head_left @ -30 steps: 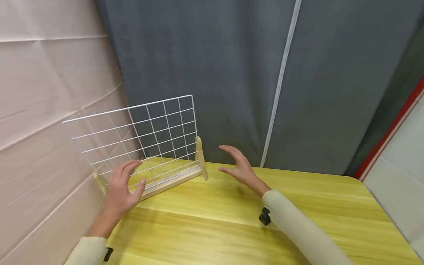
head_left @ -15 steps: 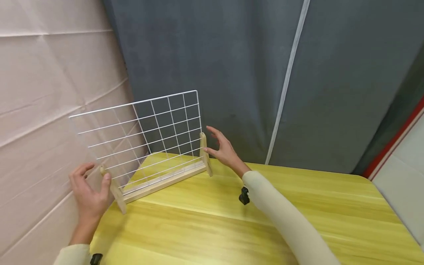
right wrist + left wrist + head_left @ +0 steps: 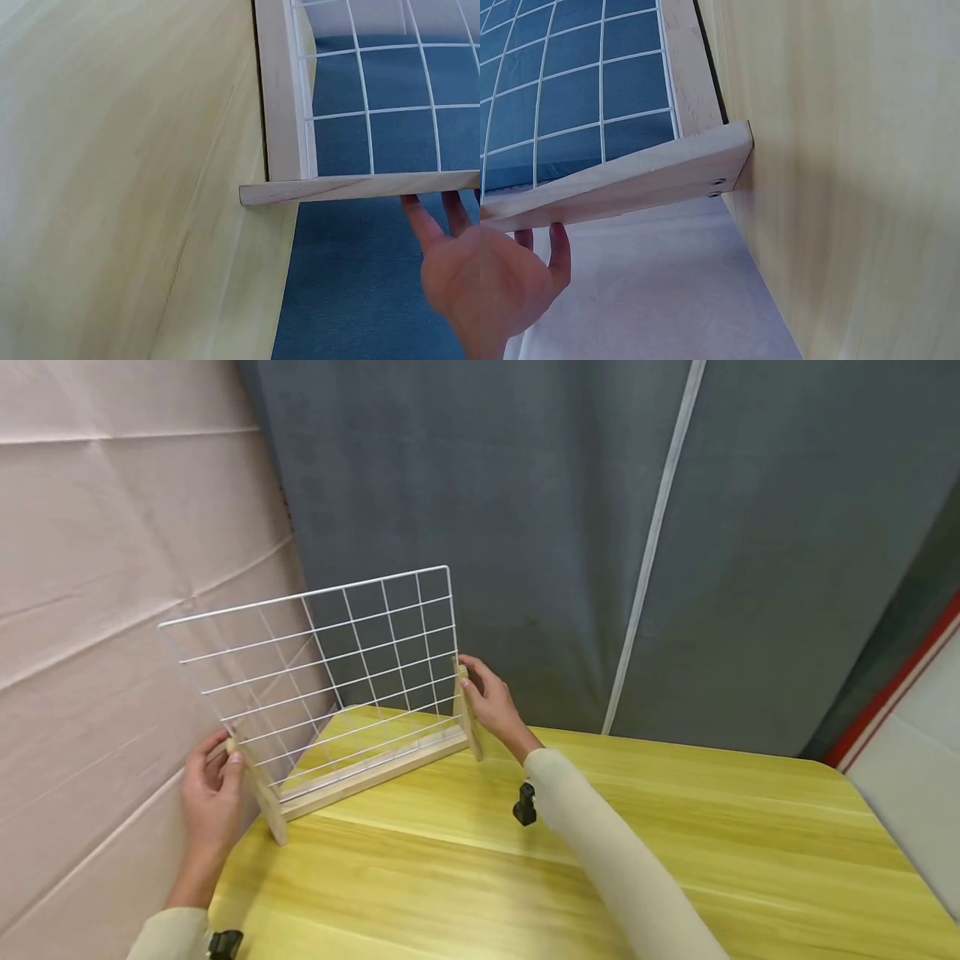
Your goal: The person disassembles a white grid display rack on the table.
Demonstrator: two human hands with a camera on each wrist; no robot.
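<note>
A white wire grid panel (image 3: 337,652) stands upright in a pale wooden base (image 3: 375,774) at the far left corner of the yellow table (image 3: 750,843). My left hand (image 3: 217,768) grips the base's left end piece (image 3: 262,797), thumb in front and fingers behind. In the left wrist view that end piece (image 3: 630,187) juts past the table edge, with my left hand (image 3: 517,285) under it. My right hand (image 3: 480,687) holds the right end piece (image 3: 470,727) near its top. In the right wrist view my fingers (image 3: 420,217) touch the far side of that end piece (image 3: 352,187).
A beige fabric wall (image 3: 112,527) runs close along the table's left side. A grey curtain (image 3: 540,527) with a white strip (image 3: 645,552) hangs right behind the stand. The table's wooden top stretches out to the right and toward me.
Both hands have moved in from open air onto the stand's two end pieces. The left hand went from in front of the grid out to its left end.
</note>
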